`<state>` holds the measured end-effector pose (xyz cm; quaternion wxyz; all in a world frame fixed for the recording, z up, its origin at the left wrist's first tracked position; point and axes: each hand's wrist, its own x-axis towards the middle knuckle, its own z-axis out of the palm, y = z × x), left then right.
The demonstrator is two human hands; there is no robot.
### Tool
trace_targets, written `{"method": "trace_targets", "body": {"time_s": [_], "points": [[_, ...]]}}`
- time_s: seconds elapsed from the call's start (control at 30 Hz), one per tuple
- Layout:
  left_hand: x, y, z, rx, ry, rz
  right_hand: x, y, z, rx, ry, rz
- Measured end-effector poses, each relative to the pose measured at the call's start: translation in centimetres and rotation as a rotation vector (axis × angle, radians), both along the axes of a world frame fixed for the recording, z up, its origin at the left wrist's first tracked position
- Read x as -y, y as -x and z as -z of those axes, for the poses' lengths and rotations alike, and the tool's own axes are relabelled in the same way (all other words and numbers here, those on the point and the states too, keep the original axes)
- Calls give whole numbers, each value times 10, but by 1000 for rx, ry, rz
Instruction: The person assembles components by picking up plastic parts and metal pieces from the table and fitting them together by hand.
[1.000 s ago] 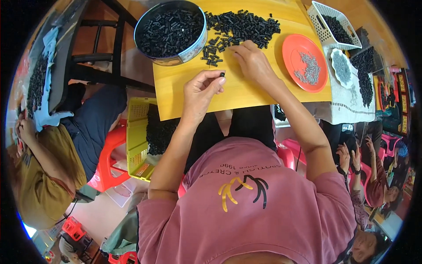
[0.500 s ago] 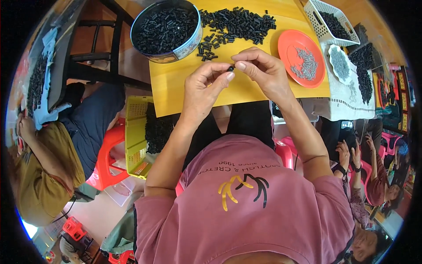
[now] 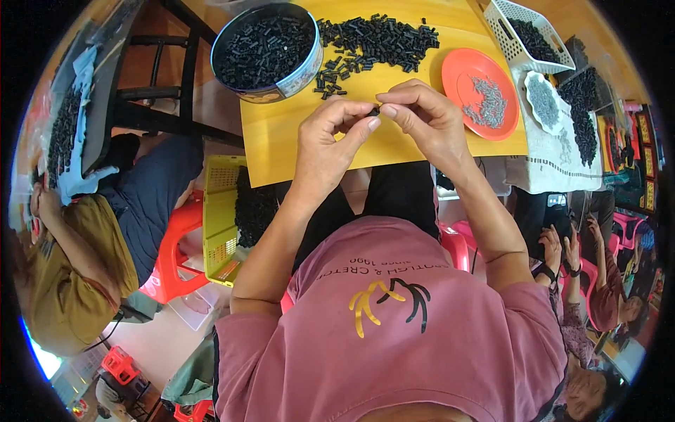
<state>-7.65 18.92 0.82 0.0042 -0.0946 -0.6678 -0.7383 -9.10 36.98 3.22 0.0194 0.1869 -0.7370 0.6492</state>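
Where the yellow board fills the upper middle of the frame, left hand and right hand brought together above it, fingertips meeting. Pinched between them a small black piece, clamped from both sides at once, mostly hidden by the fingers. Just above the hands, toward the top centre, a loose heap of black pieces spread on the board, apart from both hands. To the upper left of the left hand, a round tin full of the same black pieces. To the upper right, just beside the right hand, an orange plate with small grey metal parts. Farther right, a white basket holding more black pieces.
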Motion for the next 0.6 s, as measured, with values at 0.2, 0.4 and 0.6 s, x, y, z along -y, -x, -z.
{"method": "trace_targets", "body": {"time_s": [0.2, 0.4, 0.6], "points": [[-2, 0, -8, -136, 89, -43, 6, -9, -11, 128, 29, 47], [-3, 0, -14, -305, 227, -102, 10, -10, -20, 189, -13, 55], [-8, 2, -15, -414, 319, -206, 17, -6, -18, 257, -2, 104]]}}
